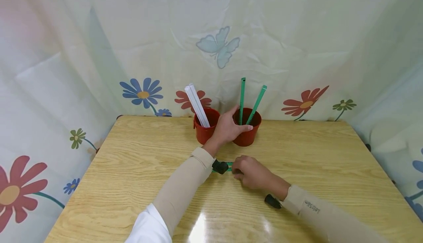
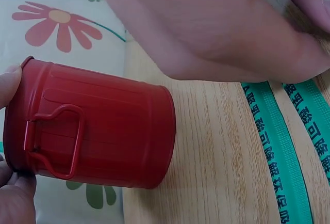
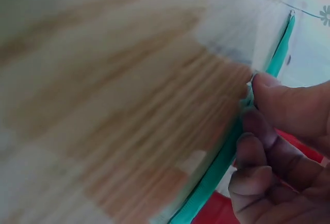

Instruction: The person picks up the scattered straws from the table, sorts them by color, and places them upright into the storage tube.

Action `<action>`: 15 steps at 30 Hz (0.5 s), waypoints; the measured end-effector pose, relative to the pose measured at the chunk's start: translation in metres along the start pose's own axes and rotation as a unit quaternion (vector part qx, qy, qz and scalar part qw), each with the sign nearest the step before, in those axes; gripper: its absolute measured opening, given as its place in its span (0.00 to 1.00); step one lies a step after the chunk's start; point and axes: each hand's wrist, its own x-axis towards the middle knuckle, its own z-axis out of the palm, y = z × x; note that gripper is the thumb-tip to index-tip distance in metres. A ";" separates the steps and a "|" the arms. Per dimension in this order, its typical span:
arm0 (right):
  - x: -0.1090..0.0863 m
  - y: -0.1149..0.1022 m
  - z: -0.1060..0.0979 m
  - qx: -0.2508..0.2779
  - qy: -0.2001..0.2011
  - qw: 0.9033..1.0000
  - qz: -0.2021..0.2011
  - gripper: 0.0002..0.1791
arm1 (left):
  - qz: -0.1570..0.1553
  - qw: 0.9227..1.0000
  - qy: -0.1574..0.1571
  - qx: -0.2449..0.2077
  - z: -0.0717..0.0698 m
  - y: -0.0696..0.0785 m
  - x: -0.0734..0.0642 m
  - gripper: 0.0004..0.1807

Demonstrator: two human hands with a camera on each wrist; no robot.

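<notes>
My left hand (image 1: 227, 127) reaches over to the right-hand red bucket (image 1: 247, 137) and grips it at the rim, thumb in front. Two green paper-wrapped straws (image 1: 242, 98) stand in that bucket. In the left wrist view the bucket (image 2: 103, 131) has a wire handle on its side. Lower on the table, my right hand (image 1: 253, 173) pinches a green wrapped straw (image 3: 214, 177) between thumb and fingertips. Two printed green wrappers (image 2: 276, 157) lie side by side in the left wrist view, their upper ends hidden behind the right hand.
Left of the gripped bucket is a second red bucket (image 1: 203, 134) holding several white-wrapped straws (image 1: 195, 103). Both buckets stand near the back edge of the wooden table (image 1: 138, 155). A flowered cloth (image 1: 281, 33) hangs right behind it.
</notes>
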 end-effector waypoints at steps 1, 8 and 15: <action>0.000 0.000 0.000 -0.003 -0.004 1.000 -0.004 0.11 | 0.000 1.000 -0.001 0.000 0.000 0.000 0.000 0.47; 0.000 0.002 0.004 -0.032 -0.001 0.999 -0.020 0.13 | -0.007 1.000 -0.002 -0.003 0.000 0.001 0.000 0.48; 0.005 0.004 0.004 -0.075 0.025 0.997 -0.017 0.11 | -0.002 1.000 -0.006 -0.008 0.000 0.000 -0.001 0.46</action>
